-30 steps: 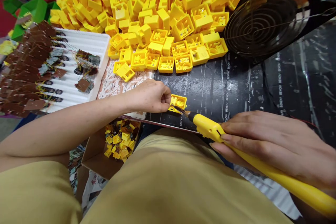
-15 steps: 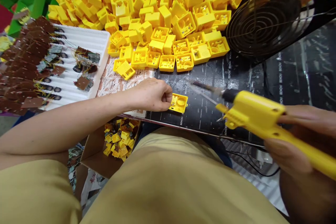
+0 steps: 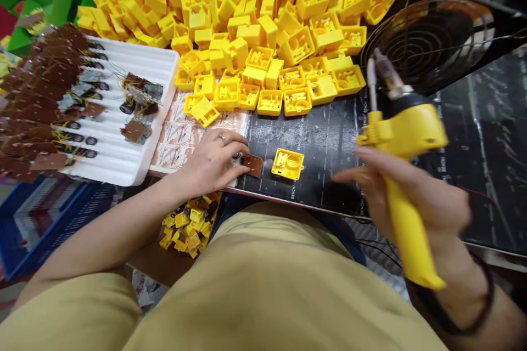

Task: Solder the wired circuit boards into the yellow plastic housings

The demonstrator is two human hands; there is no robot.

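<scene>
My left hand (image 3: 216,159), a ring on one finger, has its fingers closed on a small brown circuit board (image 3: 253,165) low over the bench. Just right of the board, a yellow plastic case half (image 3: 288,164) lies with its inside up, a round speaker grille moulded in it. On the right, my right hand (image 3: 420,203) grips the yellow handle of a soldering gun (image 3: 405,131). The gun's tip and a thin feed tube point up and away, in front of the fan. Its index finger sticks out to the left, off the handle.
Yellow cases (image 3: 247,27) are heaped at the back. A black fan (image 3: 415,38) stands back right. At left, a white foam tray (image 3: 135,167) bears wired boards and speakers. Below the bench edge are a box of yellow parts (image 3: 191,225) and a blue crate (image 3: 78,214).
My left hand has moved left from the case half and now has the brown board. The soldering gun has swung upright, its tip lifted away from the bench middle.
</scene>
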